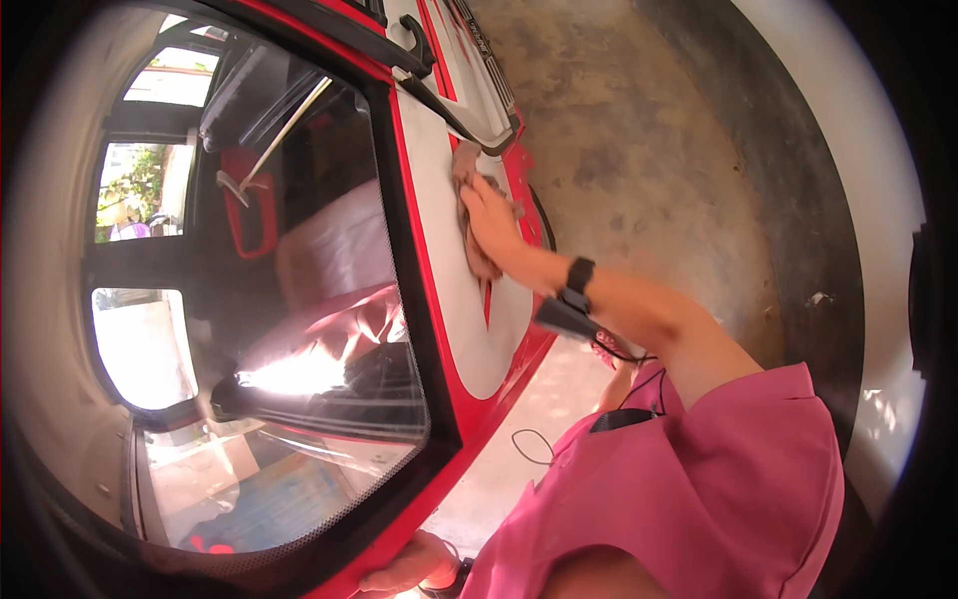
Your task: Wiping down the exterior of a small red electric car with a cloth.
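My right hand (pixel 489 218) presses a crumpled brownish cloth (pixel 481 262) against the white and red body panel (pixel 461 329) of a vehicle. The cloth bunches out above and below my fingers. A black watch (pixel 577 283) sits on that wrist. At the lower edge of the view, my left hand (pixel 414 564) rests against the vehicle's red edge, its fingers stretched out and partly cut off by the frame. Left of both hands is a large dark-rimmed window (pixel 329 230), with a seat and bright reflections showing in the glass.
A black mirror-like part (pixel 417 45) and a dark trim strip stick out at the top of the vehicle. To the right lies a stained concrete floor (pixel 639 150), bounded by a dark band and a pale wall (pixel 833 90). A thin cable loop (pixel 532 446) hangs by my pink shirt.
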`<state>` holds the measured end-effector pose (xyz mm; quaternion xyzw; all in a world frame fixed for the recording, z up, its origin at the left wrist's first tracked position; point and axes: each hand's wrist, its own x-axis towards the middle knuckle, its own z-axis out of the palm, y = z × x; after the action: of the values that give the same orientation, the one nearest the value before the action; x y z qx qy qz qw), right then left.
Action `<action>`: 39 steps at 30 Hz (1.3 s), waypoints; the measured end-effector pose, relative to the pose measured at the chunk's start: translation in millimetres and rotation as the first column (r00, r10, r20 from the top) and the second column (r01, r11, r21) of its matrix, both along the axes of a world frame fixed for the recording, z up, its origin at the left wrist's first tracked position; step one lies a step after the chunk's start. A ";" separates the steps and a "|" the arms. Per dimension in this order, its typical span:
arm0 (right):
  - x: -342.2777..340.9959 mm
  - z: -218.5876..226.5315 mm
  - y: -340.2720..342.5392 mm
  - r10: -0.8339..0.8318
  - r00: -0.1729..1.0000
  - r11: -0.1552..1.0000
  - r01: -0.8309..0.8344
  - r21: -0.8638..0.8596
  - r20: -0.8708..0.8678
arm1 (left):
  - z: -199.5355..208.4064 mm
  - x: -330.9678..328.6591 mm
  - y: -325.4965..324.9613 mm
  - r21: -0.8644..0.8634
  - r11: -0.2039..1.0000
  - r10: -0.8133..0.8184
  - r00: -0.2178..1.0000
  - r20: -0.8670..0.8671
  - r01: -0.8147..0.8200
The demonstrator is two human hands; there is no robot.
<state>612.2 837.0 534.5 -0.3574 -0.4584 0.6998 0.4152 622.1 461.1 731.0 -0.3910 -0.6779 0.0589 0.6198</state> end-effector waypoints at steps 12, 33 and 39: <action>27.2 44.3 -52.5 0.046 0.999 0.793 -0.026 0.609 -0.017 | 16.7 20.2 39.1 0.006 0.998 0.066 0.993 0.095 -0.066; -31.6 -0.6 73.1 -0.036 0.991 0.807 0.106 0.581 -0.131 | 26.0 37.6 103.3 -0.134 0.976 0.162 0.984 -0.073 -0.171; -6.9 -78.5 33.1 -0.025 0.999 0.897 0.004 0.441 0.043 | -6.7 27.4 124.0 -0.139 0.987 0.097 0.991 0.090 -0.084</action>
<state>605.3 870.1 455.9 -0.2741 -0.6119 0.5660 0.4797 649.5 585.1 724.3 -0.4034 -0.7184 0.1138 0.5552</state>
